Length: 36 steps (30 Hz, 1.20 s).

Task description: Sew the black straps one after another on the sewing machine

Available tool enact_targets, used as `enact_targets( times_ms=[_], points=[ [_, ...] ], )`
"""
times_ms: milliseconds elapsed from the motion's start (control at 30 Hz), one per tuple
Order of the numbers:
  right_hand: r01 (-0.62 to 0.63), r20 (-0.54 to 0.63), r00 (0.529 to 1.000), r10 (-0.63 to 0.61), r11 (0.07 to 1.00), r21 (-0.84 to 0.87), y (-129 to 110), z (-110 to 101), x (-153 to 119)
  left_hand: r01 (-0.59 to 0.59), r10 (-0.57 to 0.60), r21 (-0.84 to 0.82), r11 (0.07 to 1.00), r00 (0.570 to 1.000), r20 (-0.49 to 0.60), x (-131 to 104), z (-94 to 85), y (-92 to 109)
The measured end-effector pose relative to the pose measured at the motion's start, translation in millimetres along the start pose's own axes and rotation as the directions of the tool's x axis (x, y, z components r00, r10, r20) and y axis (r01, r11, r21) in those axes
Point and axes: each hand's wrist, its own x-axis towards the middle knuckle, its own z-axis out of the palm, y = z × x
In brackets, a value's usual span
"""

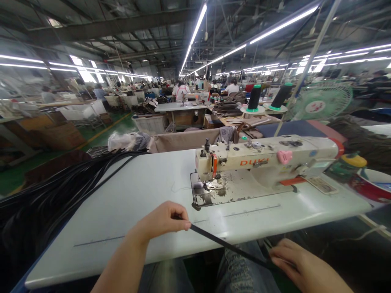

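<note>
Your left hand (171,219): pinched on black strip (214,238), over front of table (122,203). Strip: long axis slanting down rightward, past table edge, toward your right hand (293,260). Right hand: blurred, apart from left; grip cannot be told. Around: cord heap (45,203) at left, sewing machine (244,162) beyond strip, fan (320,103) at right. Surface: pale, smooth. Room: green floor (119,130), tube lights (199,20).

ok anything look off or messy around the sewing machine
Yes, the bed plate of the sewing machine: dark, patchy marks break up its pale surface near the presser foot. Stains or worn finish, I can't tell which. A stray loose thread also lies on the tabletop, left of the plate.
</note>
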Motion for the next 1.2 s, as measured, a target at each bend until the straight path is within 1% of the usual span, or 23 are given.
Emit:
enact_targets(
  times_ms=[33, 100, 133, 200, 267, 333, 400, 467, 500, 533, 600, 633, 667, 700, 733, 767, 833, 900, 967, 1000, 1067, 1133, 1200],
  points=[
    [0.061, 0.046, 0.997, -0.061, 0.998, 0.008, -21.7, 9.3, 5.8, -0.02, 0.02, -0.015, 1.0, 1.0, 0.005, 5.8, 7.9, 3.7],
    [0.163, 0.048, 0.985, -0.165, 0.986, 0.034, -58.8, 27.2, 16.0, -0.058, 0.058, -0.01, 0.998, 0.998, 0.009, 16.4, 21.6, 11.4],
    [0.216, 0.059, 0.974, -0.219, 0.975, 0.04, -73.1, 34.8, 20.1, -0.077, 0.077, -0.004, 0.997, 0.997, 0.01, 20.8, 26.8, 14.8],
    [0.31, 0.113, 0.943, -0.314, 0.95, 0.045, -93.3, 45.3, 26.3, -0.11, 0.11, -0.007, 0.994, 0.994, 0.024, 27.3, 33.3, 19.5],
    [0.372, 0.167, 0.914, -0.371, 0.928, 0.026, -104.6, 49.6, 30.9, -0.123, 0.124, -0.042, 0.992, 0.992, 0.023, 31.4, 36.1, 20.4],
    [0.38, 0.193, 0.907, -0.375, 0.925, 0.011, -109.9, 50.5, 35.6, -0.111, 0.111, -0.112, 0.987, 0.994, -0.005, 35.3, 37.2, 17.1],
    [0.338, 0.194, 0.921, -0.338, 0.94, 0.034, -111.1, 52.5, 41.1, -0.092, 0.077, -0.194, 0.977, 0.993, -0.086, 41.1, 37.6, 9.3],
    [0.266, 0.186, 0.942, -0.279, 0.96, 0.092, -109.0, 58.5, 47.7, -0.09, 0.041, -0.234, 0.968, 0.977, -0.207, 49.8, 37.1, -2.3],
    [0.232, 0.174, 0.953, -0.25, 0.965, 0.12, -107.1, 63.2, 51.3, -0.09, 0.026, -0.207, 0.974, 0.956, -0.291, 55.0, 36.4, -9.1],
    [0.203, 0.158, 0.962, -0.224, 0.969, 0.14, -104.8, 68.6, 55.1, -0.084, 0.019, -0.153, 0.985, 0.923, -0.385, 60.5, 35.4, -16.0],
    [0.16, 0.125, 0.976, -0.18, 0.976, 0.15, -100.0, 80.0, 62.7, -0.048, 0.026, -0.026, 0.998, 0.833, -0.552, 70.6, 33.2, -29.3],
    [0.143, 0.113, 0.981, -0.16, 0.979, 0.144, -97.8, 85.2, 66.3, -0.028, 0.043, 0.034, 0.999, 0.787, -0.616, 74.7, 32.4, -35.0],
    [0.127, 0.105, 0.984, -0.141, 0.983, 0.135, -96.0, 89.7, 69.8, -0.015, 0.078, 0.101, 0.995, 0.749, -0.658, 78.0, 32.3, -40.0],
    [0.113, 0.104, 0.987, -0.126, 0.986, 0.126, -94.7, 93.4, 73.2, -0.016, 0.134, 0.179, 0.984, 0.729, -0.671, 80.5, 32.9, -44.0],
    [0.098, 0.104, 0.988, -0.111, 0.988, 0.119, -93.9, 96.1, 76.3, -0.026, 0.204, 0.27, 0.963, 0.724, -0.658, 82.2, 34.4, -47.4],
    [0.084, 0.105, 0.99, -0.096, 0.99, 0.113, -93.7, 98.0, 79.3, -0.036, 0.283, 0.378, 0.925, 0.729, -0.624, 83.3, 36.8, -50.3],
    [0.056, 0.111, 0.992, -0.066, 0.994, 0.094, -94.7, 99.7, 84.9, -0.053, 0.409, 0.578, 0.814, 0.759, -0.506, 84.8, 43.3, -55.5],
    [0.031, 0.111, 0.993, -0.039, 0.997, 0.071, -97.1, 99.7, 89.9, -0.041, 0.445, 0.694, 0.719, 0.794, -0.414, 86.1, 50.7, -60.7],
    [0.02, 0.108, 0.994, -0.026, 0.998, 0.056, -99.9, 99.0, 94.7, 0.006, 0.447, 0.76, 0.65, 0.805, -0.389, 87.3, 57.4, -66.0],
    [0.018, 0.104, 0.994, -0.023, 0.998, 0.052, -101.1, 98.7, 96.9, 0.034, 0.448, 0.777, 0.628, 0.801, -0.397, 87.7, 60.1, -68.4],
    [0.013, 0.099, 0.995, -0.018, 0.998, 0.057, -102.5, 98.2, 101.0, 0.078, 0.462, 0.796, 0.6, 0.779, -0.424, 87.8, 64.2, -72.3],
    [0.004, 0.093, 0.996, -0.011, 0.998, 0.069, -102.8, 98.3, 104.7, 0.103, 0.482, 0.804, 0.585, 0.754, -0.447, 87.0, 66.8, -74.6],
    [-0.004, 0.088, 0.996, -0.003, 0.997, 0.08, -102.3, 98.6, 108.0, 0.12, 0.491, 0.807, 0.579, 0.739, -0.462, 85.7, 68.1, -75.2]
  ],
)
